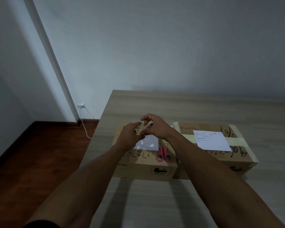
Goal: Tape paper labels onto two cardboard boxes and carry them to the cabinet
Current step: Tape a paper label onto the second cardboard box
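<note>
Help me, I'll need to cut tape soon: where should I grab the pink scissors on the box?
Take the scissors by the two pink loops at the near end, coming from above on your side. They lie flat on the left box, blades pointing away.

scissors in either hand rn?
No, the pink scissors lie on the left cardboard box while both hands hold the tape roll.

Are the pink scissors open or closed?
Closed. The scissors lie flat on the left box, handle loops side by side.
</note>
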